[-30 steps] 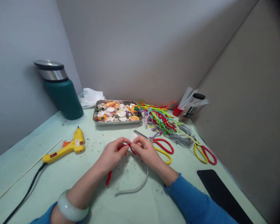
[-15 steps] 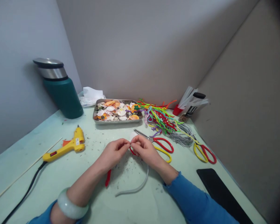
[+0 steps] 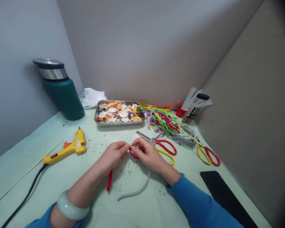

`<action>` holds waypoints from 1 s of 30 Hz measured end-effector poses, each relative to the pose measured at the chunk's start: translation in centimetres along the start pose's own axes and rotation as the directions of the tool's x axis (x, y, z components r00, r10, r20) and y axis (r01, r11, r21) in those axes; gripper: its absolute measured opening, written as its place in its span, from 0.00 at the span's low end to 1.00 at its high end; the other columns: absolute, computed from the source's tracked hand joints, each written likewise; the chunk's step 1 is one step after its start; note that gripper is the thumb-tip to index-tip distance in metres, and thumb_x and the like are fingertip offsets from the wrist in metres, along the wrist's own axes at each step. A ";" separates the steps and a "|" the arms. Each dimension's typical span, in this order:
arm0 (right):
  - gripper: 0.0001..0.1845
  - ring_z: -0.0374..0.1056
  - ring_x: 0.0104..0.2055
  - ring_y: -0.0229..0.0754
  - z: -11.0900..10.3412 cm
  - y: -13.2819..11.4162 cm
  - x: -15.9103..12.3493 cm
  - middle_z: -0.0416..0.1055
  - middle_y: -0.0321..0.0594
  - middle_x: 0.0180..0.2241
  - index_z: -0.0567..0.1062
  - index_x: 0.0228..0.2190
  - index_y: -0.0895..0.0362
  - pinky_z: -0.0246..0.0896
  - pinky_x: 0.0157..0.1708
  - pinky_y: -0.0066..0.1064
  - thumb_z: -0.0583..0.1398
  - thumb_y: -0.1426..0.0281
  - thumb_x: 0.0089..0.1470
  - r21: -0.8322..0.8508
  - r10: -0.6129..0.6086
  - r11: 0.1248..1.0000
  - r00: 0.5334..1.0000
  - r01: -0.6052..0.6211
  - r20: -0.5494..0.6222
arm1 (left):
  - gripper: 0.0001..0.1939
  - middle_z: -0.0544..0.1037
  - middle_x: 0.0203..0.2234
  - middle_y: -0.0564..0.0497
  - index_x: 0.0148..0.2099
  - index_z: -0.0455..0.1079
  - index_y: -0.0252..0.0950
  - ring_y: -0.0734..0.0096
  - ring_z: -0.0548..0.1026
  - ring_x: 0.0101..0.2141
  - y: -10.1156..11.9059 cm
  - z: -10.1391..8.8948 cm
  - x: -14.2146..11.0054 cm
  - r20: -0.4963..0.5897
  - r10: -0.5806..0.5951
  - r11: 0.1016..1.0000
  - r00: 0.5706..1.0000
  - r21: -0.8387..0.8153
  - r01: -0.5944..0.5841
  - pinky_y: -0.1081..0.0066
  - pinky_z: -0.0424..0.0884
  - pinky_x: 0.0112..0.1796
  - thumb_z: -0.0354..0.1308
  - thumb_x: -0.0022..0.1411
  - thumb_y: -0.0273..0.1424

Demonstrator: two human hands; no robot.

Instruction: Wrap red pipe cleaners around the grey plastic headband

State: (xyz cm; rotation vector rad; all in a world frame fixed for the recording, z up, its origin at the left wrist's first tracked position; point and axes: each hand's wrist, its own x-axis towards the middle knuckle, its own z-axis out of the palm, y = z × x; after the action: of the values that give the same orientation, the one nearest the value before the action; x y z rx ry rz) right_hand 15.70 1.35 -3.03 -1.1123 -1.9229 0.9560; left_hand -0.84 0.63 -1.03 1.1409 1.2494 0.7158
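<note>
Close together over the table, my left hand (image 3: pixel 116 154) and my right hand (image 3: pixel 146 153) both pinch a red pipe cleaner (image 3: pixel 131 152). Between the fingertips it bends in a small curve, with something whitish at the pinch, too small to make out. A red fuzzy end (image 3: pixel 110 180) hangs below my left hand. From under my right hand a grey cord (image 3: pixel 142 189) curves down onto the table. Just beyond the right hand lie scissors (image 3: pixel 163 147) with one red and one yellow handle. The palms hide the rest of the pipe cleaner.
At left lie a yellow glue gun (image 3: pixel 73 147), a thin stick (image 3: pixel 26 174) and a green bottle (image 3: pixel 64 95). Behind are a shell tray (image 3: pixel 120 123), colourful pipe cleaners (image 3: pixel 163 122) and grey wire (image 3: pixel 186 137). Second scissors (image 3: pixel 208 155) and a black slab (image 3: pixel 225 196) lie right.
My left hand has shifted slightly left and the fingertips have parted a little, so more of the red pipe cleaner shows between them. Both hands still pinch.
</note>
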 end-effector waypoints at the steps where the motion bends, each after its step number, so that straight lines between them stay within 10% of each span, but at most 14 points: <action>1: 0.05 0.60 0.26 0.35 -0.1 0.0 -0.1 0.66 0.32 0.25 0.68 0.36 0.55 0.53 0.27 0.25 0.56 0.72 0.55 -0.077 -0.047 0.996 0.999 0.048 0.011 | 0.16 0.56 0.13 0.61 0.25 0.58 0.38 0.82 0.49 0.13 0.1 0.0 0.0 -0.001 -0.010 1.000 1.000 -0.010 0.010 0.77 0.42 0.15 0.54 0.54 0.44; 9: 0.10 0.64 0.37 0.43 0.0 -0.2 -0.5 0.70 0.44 0.36 0.68 0.39 0.58 0.56 0.34 0.31 0.58 0.73 0.52 -0.558 -0.288 0.772 0.950 0.304 0.118 | 0.18 0.55 0.12 0.62 0.23 0.56 0.38 0.84 0.49 0.13 -0.1 0.1 0.1 -0.029 -0.033 0.999 0.999 -0.020 0.033 0.78 0.42 0.15 0.56 0.51 0.44; 17: 0.07 0.62 0.37 0.44 -0.2 -0.5 -0.4 0.70 0.46 0.36 0.71 0.33 0.57 0.55 0.36 0.34 0.54 0.69 0.59 -0.583 -0.463 0.688 0.880 0.433 0.107 | 0.18 0.53 0.12 0.62 0.23 0.55 0.38 0.83 0.48 0.13 0.0 0.0 0.1 -0.023 -0.043 0.998 0.999 -0.037 0.043 0.77 0.41 0.15 0.56 0.50 0.45; 24: 0.07 0.63 0.31 0.38 -0.1 -0.6 0.1 0.68 0.38 0.27 0.70 0.26 0.57 0.56 0.31 0.29 0.58 0.69 0.55 -0.144 -0.205 0.972 0.966 0.183 -0.155 | 0.18 0.53 0.12 0.63 0.24 0.59 0.37 0.82 0.48 0.14 0.3 0.1 -0.1 0.000 -0.001 0.999 1.000 0.043 0.001 0.76 0.41 0.17 0.58 0.49 0.45; 30: 0.08 0.60 0.22 0.34 0.0 -0.2 0.6 0.66 0.33 0.20 0.70 0.23 0.58 0.55 0.23 0.26 0.61 0.67 0.48 0.286 0.159 0.950 0.981 -0.122 -0.109 | 0.17 0.54 0.13 0.62 0.25 0.61 0.37 0.80 0.50 0.15 -0.5 -0.1 0.2 0.049 0.103 0.987 0.994 0.122 -0.108 0.75 0.44 0.18 0.54 0.54 0.45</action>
State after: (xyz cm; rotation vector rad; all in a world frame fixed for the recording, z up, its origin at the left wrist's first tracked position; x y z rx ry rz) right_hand 15.37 1.85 -2.75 -1.1256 -1.5635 1.1618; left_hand -0.98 0.66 -1.52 1.3262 1.2185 0.6960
